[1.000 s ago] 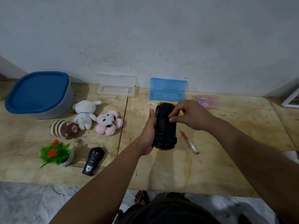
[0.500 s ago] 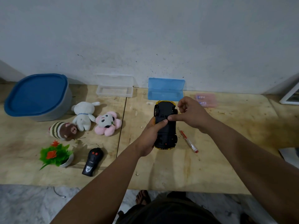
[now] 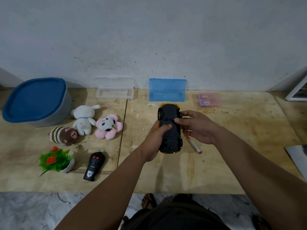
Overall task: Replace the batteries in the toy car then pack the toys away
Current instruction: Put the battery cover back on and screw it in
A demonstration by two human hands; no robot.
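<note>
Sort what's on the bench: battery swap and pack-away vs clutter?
Job:
yellow toy car, black underside up, gripped by left hand, right hand
red-tipped screwdriver
pink battery packet
three plush toys
black remote
blue-lidded tub

Lying about:
potted plastic plant
clear case
blue case

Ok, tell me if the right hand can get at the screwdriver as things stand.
Probably yes. The screwdriver lies bare on the table just under the right hand, beside the car, with nothing on top of it. But that hand's fingers are on the car's underside, so it must let go first.
</note>
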